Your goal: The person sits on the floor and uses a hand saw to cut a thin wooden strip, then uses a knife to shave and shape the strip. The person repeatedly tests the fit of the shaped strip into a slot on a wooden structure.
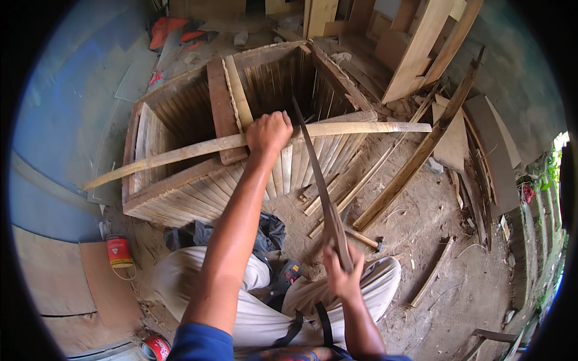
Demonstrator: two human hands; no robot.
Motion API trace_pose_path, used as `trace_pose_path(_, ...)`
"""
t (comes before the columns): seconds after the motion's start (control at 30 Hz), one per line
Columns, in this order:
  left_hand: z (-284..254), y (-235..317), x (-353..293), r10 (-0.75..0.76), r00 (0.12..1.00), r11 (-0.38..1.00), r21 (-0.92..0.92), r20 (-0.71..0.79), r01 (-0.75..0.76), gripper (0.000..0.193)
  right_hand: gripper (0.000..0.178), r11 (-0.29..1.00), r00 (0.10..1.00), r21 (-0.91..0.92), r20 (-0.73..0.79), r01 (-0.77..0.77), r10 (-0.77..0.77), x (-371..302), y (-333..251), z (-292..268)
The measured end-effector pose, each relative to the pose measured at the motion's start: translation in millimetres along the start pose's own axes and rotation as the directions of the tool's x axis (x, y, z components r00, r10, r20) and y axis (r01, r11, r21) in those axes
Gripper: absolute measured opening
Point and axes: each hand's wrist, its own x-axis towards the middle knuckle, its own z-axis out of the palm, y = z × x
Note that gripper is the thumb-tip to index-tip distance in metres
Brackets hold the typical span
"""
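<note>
My left hand [269, 133] is closed round a long, slightly bowed bamboo strip [198, 147], pressing it down across the slatted wooden crate [174, 191]. My right hand [344, 269] grips the handle of a handsaw [319, 174]. The saw's narrow blade slants up and away, crossing the strip just right of my left fist. Whether the teeth have cut into the strip cannot be made out. The crate has open compartments, with a brown crossbar [223, 114] between them.
A hammer [372, 242] lies on the dirt floor by my right knee. Long wooden strips [415, 156] and boards [415, 54] lean at the right and back. Red cans [119, 249] stand at the left, and a black plastic bag [271, 231] lies before the crate.
</note>
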Motion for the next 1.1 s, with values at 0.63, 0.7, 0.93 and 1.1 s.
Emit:
trace_pose_path(0.63,2,2,-1,-0.032,0.999,0.999,-0.019,-0.008,0.032,0.043,0.015,0.984,0.985,-0.064,-0.039,0.168,-0.170,-2,9,25)
trace_pose_path(0.7,2,4,-2,-0.013,1.000,1.000,-0.026,-0.014,0.012,0.043,0.020,0.988,0.986,-0.002,-0.066,0.155,-0.155,56,7,38)
trace_pose_path(0.93,2,5,3,-0.023,0.999,1.000,-0.017,-0.023,0.023,0.042,0.020,0.950,0.948,0.044,-0.092,0.310,-0.305,102,3,38)
trace_pose_path(1.1,2,1,0,-0.012,1.000,0.999,-0.051,-0.024,0.011,0.042,0.020,0.953,0.937,-0.056,-0.170,0.298,-0.304,-7,52,-8)
